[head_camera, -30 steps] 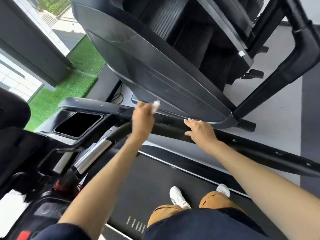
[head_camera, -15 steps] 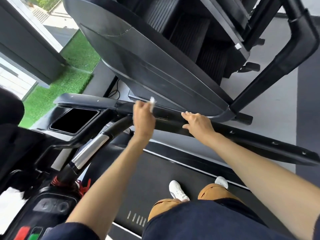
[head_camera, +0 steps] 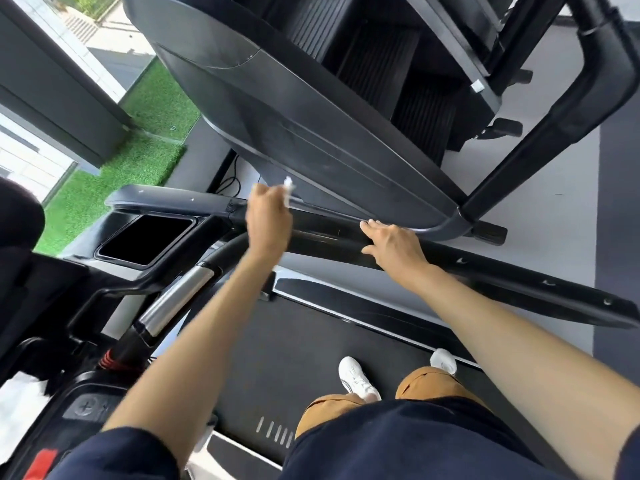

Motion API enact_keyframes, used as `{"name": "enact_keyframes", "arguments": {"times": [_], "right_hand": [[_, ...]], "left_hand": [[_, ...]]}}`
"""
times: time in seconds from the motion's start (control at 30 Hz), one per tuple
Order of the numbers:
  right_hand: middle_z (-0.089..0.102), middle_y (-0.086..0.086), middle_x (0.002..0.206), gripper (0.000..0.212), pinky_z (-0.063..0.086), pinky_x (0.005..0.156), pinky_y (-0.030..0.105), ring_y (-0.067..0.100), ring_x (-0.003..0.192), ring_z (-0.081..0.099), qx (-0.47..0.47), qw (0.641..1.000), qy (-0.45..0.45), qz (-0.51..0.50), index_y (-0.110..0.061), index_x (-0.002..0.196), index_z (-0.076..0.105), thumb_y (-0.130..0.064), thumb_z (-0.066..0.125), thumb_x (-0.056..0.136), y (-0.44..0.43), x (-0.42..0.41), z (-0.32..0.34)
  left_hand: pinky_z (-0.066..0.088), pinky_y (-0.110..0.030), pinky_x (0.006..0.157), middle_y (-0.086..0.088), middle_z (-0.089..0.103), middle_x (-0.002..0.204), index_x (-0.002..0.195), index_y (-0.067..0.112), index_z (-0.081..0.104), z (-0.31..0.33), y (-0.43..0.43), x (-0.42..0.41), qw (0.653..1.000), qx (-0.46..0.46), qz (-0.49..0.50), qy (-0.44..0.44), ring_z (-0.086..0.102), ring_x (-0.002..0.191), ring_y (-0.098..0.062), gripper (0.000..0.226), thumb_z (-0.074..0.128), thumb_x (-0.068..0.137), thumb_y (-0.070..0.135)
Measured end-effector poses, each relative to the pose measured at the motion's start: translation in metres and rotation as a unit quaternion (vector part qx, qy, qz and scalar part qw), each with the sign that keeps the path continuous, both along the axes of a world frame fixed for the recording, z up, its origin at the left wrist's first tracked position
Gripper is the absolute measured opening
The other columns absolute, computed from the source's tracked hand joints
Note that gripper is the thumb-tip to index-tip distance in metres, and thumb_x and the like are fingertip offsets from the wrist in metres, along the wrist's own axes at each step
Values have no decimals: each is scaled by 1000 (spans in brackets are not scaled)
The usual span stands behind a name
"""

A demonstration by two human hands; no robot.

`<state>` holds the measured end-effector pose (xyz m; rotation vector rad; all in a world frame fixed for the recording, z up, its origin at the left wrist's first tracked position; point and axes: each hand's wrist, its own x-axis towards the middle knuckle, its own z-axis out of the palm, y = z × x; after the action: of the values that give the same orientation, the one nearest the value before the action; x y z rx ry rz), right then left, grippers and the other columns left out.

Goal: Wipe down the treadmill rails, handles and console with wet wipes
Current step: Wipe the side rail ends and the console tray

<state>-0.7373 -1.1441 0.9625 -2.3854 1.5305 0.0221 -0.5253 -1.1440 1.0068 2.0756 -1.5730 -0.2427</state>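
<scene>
1. Comparing this with a second ago, little has shifted. Your left hand (head_camera: 268,216) has crept only slightly along the side rail (head_camera: 519,280) toward the console end. Your right hand (head_camera: 394,242) has stayed planted on the same stretch.
2. Your left fingers are curled round the wet wipe (head_camera: 288,188), and a white corner pokes out above the knuckles. The wipe sits at the rail's far edge, near the console arm (head_camera: 156,199). Whether it is actually touching the plastic, you cannot tell from here.
3. Your right hand holds nothing. Its fingers are straight and a little spread, and the palm lies on top of the rail as a brace.
4. My reading is that you are working one short patch in small strokes. The long run of rail beyond your right hand probably remains to be wiped, as do the silver-sleeved handle (head_camera: 180,296) and the console keys (head_camera: 86,408).
5. The rail is glossy black with pale specks along it, so streaks should show readily.
6. You stand on the treadmill belt (head_camera: 277,358) in white shoes (head_camera: 356,377). A neighbouring machine (head_camera: 311,126) with ribbed steps crowds in just beyond the rail. Past it lie grey floor (head_camera: 554,188) and artificial grass (head_camera: 114,181) beside a window.
</scene>
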Motion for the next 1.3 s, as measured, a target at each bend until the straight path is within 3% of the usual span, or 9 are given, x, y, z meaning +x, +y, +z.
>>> {"name": "enact_keyframes", "arguments": {"times": [0.1, 0.2, 0.43, 0.5, 0.6, 0.67, 0.97, 1.17, 1.3], "right_hand": [[52, 6, 138, 48, 48, 91, 33, 21, 123, 54, -9, 1000, 4, 3, -12, 138, 42, -29, 55, 96, 1, 1, 1], [49, 6, 141, 50, 48, 90, 31, 21, 122, 55, -18, 1000, 10, 6, -12, 141, 38, -29, 53, 96, 3, 1, 2], [58, 16, 126, 41, 52, 90, 41, 30, 121, 54, -47, 996, -76, -26, -2, 125, 53, -17, 65, 89, 13, -8, -8], [64, 24, 116, 40, 55, 86, 42, 34, 111, 62, -112, 988, -99, -36, 5, 113, 62, -12, 75, 80, 22, -19, -15], [65, 28, 110, 38, 55, 85, 43, 37, 102, 66, -152, 984, -76, -57, 9, 108, 65, -7, 78, 76, 33, -34, -19], [65, 29, 111, 38, 55, 86, 45, 38, 103, 65, -158, 983, -71, -65, 10, 109, 64, -4, 76, 76, 37, -42, -22], [60, 30, 121, 64, 46, 97, 46, 40, 115, 58, -129, 987, -72, -68, 12, 119, 59, 25, 70, 57, 52, -62, -34], [58, 28, 125, 65, 38, 101, 43, 39, 119, 56, -129, 986, -77, -79, 10, 123, 57, 28, 58, 61, 51, -61, -36], [60, 27, 123, 65, 48, 94, 44, 39, 116, 58, -113, 987, -89, -77, 11, 121, 58, 29, 59, 59, 50, -60, -33]], "left_hand": [[36, -31, 77, -19, 52, 111, 114, -2, 63, -10, -12, 29, 992, 68, 90, -51, 50, 103, -35, 36, 40, 88, -8], [38, -35, 78, -19, 50, 114, 110, -4, 60, -30, -2, -6, 990, 98, 96, -41, 45, 106, -35, 33, 39, 85, -10], [46, -38, 70, -14, 54, 82, 90, 1, 70, -27, 13, -71, 975, 110, -180, 62, 54, 81, -33, 21, 49, 90, 1], [46, -34, 71, -16, 59, 82, 90, 2, 71, -11, -1, -50, 988, 78, -93, 95, 57, 77, -32, 23, 50, 94, 10], [38, -31, 77, -21, 55, 112, 115, -1, 64, -6, -17, -20, 996, 79, 40, 4, 53, 99, -35, 31, 43, 91, -4], [39, -33, 80, -22, 52, 116, 110, -7, 61, -17, -11, -26, 993, 95, 69, -25, 48, 106, -35, 29, 42, 88, -8], [28, -22, 65, -6, 48, 84, 93, -1, 71, -35, 22, -124, 980, 72, -172, 74, 54, 85, -33, 25, 50, 84, -12], [37, -30, 78, -18, 54, 105, 109, -6, 65, -14, -8, -37, 999, 29, 43, 6, 52, 98, -33, 36, 41, 83, -15], [32, -36, 63, -23, 55, 89, 82, -14, 60, -36, 6, -72, 997, 75, -5, -2, 50, 87, -37, 23, 42, 69, -20]]}}
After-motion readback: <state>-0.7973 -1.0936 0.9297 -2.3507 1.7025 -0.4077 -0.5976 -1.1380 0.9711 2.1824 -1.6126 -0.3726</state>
